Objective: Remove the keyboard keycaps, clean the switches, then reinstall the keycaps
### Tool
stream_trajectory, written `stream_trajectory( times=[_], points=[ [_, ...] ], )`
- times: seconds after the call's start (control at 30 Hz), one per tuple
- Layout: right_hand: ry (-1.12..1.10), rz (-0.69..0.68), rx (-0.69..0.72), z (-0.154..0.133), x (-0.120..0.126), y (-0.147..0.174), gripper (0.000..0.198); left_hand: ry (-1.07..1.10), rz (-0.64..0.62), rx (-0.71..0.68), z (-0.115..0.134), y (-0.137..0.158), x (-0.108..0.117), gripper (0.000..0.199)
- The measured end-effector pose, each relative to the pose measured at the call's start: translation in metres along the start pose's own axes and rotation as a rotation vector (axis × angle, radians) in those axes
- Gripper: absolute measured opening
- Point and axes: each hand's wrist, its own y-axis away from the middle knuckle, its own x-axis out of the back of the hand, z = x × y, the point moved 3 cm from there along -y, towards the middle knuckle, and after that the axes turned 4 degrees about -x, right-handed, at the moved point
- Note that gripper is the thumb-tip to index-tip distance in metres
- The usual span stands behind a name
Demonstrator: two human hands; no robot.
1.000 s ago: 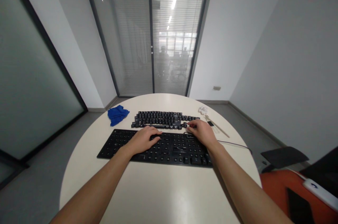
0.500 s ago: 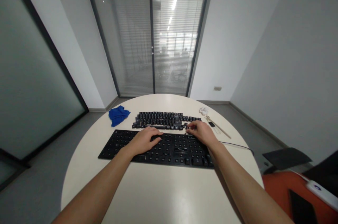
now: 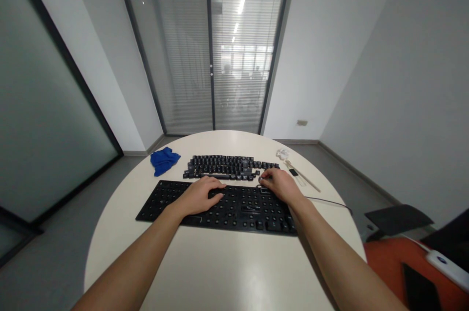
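Observation:
A black keyboard (image 3: 234, 208) lies across the table in front of me, most of its keycaps off, with a few still seated near its front right edge. My left hand (image 3: 201, 195) rests on its middle left part, fingers stretched out and thumb apart. Just past the keyboard's back edge, my right hand (image 3: 279, 183) pinches a small dark keycap (image 3: 261, 180) between thumb and fingertips. Loose black keycaps (image 3: 220, 165) lie in rows behind the keyboard. One small keycap (image 3: 257, 172) sits just left of my right fingertips.
A crumpled blue cloth (image 3: 164, 160) lies at the back left of the round white table (image 3: 227, 267). At the back right are crumpled white tissue (image 3: 282, 154), a thin stick (image 3: 306, 177) and a small black piece (image 3: 293, 172). A cable (image 3: 330, 202) runs off the right edge.
My right fingertips have moved slightly toward me, away from the loose keycaps, with a keycap now showing between them. My left hand has stayed on the keyboard.

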Motion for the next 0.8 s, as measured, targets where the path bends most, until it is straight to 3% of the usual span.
stream_trajectory(
  times=[0.2, 0.37, 0.57, 0.8],
  points=[
    [-0.116, -0.011, 0.025, 0.002, 0.001, 0.003, 0.018, 0.018, -0.077, -0.012, 0.004, 0.002, 0.005, 0.044],
    [-0.446, -0.048, 0.005, 0.003, 0.005, 0.006, 0.032, -0.009, -0.066, 0.0, 0.003, 0.002, 0.003, 0.041],
    [-0.688, -0.336, 0.09, -0.022, 0.015, 0.023, 0.039, 0.007, -0.049, -0.016, 0.003, 0.001, 0.002, 0.039],
    [-0.673, -0.6, 0.192, -0.055, 0.012, 0.046, 0.033, 0.007, -0.029, -0.013, 0.001, 0.001, 0.001, 0.04]
  ],
)
